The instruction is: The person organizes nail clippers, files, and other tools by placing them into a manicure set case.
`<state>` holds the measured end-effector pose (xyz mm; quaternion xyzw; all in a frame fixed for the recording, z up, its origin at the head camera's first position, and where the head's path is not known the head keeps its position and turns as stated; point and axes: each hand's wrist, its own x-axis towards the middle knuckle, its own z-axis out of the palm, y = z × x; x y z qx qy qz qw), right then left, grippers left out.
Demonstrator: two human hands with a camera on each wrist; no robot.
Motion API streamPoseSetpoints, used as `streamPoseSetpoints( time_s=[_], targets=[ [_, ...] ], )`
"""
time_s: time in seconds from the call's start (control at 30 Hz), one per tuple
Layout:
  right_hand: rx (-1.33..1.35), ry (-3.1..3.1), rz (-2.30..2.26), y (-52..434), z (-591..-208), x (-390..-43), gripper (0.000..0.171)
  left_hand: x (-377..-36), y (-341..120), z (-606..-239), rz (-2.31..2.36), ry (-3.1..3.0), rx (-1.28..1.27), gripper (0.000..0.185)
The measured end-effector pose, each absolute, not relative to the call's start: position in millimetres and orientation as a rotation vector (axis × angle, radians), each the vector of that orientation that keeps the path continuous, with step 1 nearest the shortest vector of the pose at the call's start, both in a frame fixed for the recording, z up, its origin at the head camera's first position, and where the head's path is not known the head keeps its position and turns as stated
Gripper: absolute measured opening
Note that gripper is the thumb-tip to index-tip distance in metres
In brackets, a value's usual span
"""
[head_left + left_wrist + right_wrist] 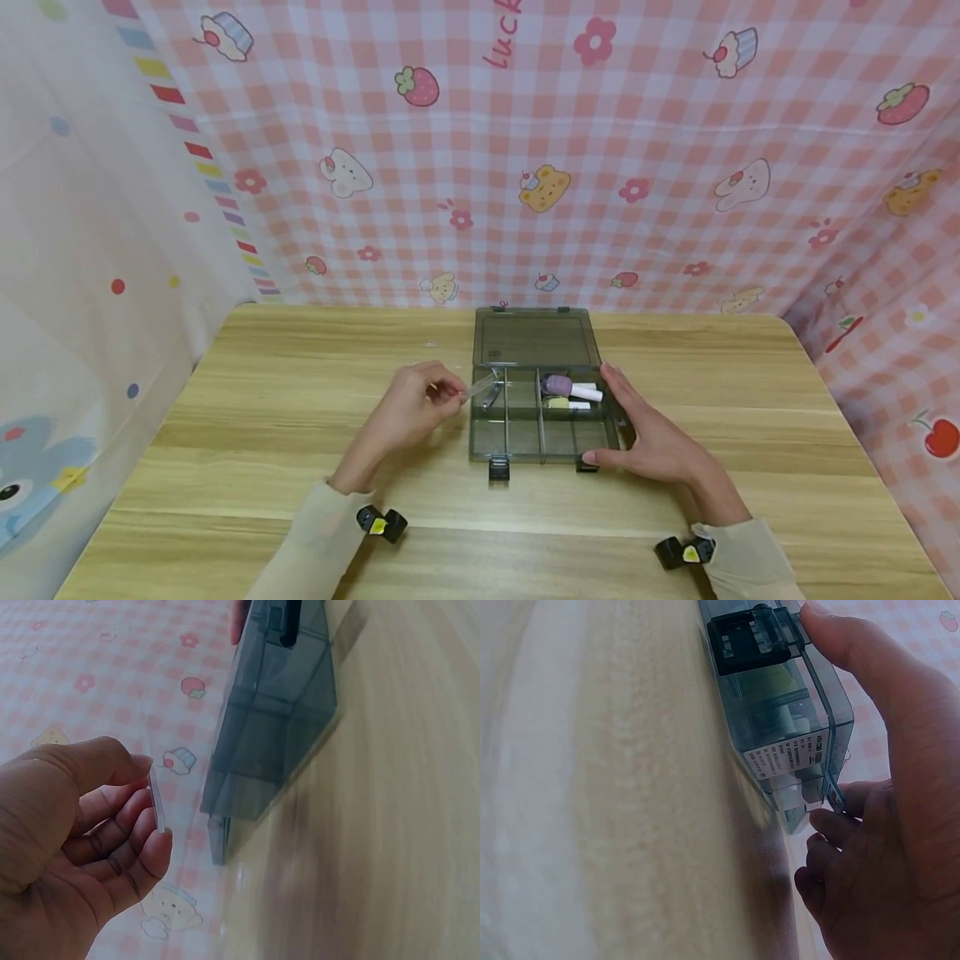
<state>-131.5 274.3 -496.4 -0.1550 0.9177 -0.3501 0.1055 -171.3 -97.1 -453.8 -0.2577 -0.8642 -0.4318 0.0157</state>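
A smoky clear organiser box (525, 446) lies open on the wooden table (285, 450), its lid (534, 337) folded back. My left hand (416, 408) pinches a thin clear strip (480, 388) (156, 796) between thumb and fingers, its far end over the box's left compartment. My right hand (637, 433) grips the box's right side (817, 742), thumb at the front corner and fingers along the wall. A purple-capped item (558, 384) and a yellow-capped one (558, 403) lie in the right rear compartments. A small metal piece (491, 398) sits in the left compartment.
Two black latches (498, 468) (746, 637) stick out at the box's front edge. Pink checked cloth (525, 167) hangs behind and to the right of the table, and a pale printed cloth (75, 250) on the left. Bare wood surrounds the box.
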Motion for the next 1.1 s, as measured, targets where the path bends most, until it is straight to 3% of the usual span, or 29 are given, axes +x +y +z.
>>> streamPoseSetpoints(
  time_s=[1.1],
  targets=[
    [-0.474, 2.730, -1.018, 274, -497, -133, 0.127, -170, -29, -444, -1.291, -2.772, -1.051, 0.004]
  ],
)
